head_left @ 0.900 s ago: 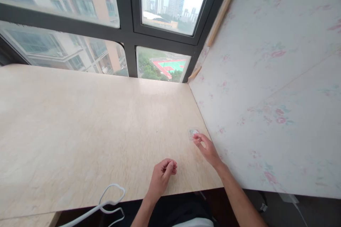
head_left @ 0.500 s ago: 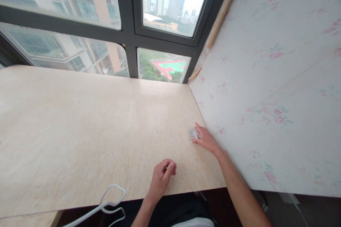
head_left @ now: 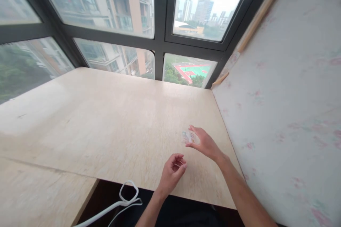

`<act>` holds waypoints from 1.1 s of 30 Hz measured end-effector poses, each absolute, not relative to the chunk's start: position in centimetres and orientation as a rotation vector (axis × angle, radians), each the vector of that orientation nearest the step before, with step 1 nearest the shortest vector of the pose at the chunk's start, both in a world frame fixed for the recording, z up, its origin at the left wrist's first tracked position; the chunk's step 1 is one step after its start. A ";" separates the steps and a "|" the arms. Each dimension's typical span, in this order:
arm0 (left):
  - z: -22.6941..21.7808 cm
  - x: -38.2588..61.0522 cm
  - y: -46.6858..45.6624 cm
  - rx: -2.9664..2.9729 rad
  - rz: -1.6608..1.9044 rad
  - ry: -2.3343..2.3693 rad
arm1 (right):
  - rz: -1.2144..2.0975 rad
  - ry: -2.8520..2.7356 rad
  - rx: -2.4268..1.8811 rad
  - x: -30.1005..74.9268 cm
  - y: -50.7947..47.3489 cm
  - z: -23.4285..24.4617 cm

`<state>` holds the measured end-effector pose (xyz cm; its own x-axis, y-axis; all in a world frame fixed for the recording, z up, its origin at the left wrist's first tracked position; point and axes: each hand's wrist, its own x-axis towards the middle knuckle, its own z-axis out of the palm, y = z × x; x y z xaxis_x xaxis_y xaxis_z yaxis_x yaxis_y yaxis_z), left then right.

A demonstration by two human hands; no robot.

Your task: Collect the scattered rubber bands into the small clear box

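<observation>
A small clear, flat plastic case [head_left: 188, 137] with coloured print or contents is gripped at its sides by my right hand [head_left: 204, 143], thumb on the near edge and fingers on the far edge. Its details are blurred, and I cannot tell whether it touches the tabletop [head_left: 119, 124]. My left hand [head_left: 173, 172] hovers near the tabletop's front edge, nearer to me and left of the case. Its fingers curl loosely, with a gap between thumb and fingertips, and nothing shows in it.
A white cable [head_left: 106, 211] loops at the front edge, left of my left arm. Dark-framed windows [head_left: 159, 35] stand behind the tabletop. A flower-patterned wall [head_left: 279, 106] bounds the right side. A lower-left tabletop section [head_left: 34, 191] meets the main one at a seam.
My right hand has brought the case away from the wall, leftward across the tabletop. The left hand's fingers have loosened and it has come closer to the case. The view has turned left.
</observation>
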<state>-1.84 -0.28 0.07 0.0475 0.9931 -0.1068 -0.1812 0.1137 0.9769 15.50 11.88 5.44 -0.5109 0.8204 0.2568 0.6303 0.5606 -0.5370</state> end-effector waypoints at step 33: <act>1.9 -11.5 0.9 0.545 1.745 1.057 | 0.993 -2.437 -0.552 3.1 10.7 6.7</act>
<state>-11.53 0.93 1.87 -0.4141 0.9041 -0.1056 -0.5124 -0.1356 0.8480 3.14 10.68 6.75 -0.8191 0.5151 0.2525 0.1919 0.6608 -0.7256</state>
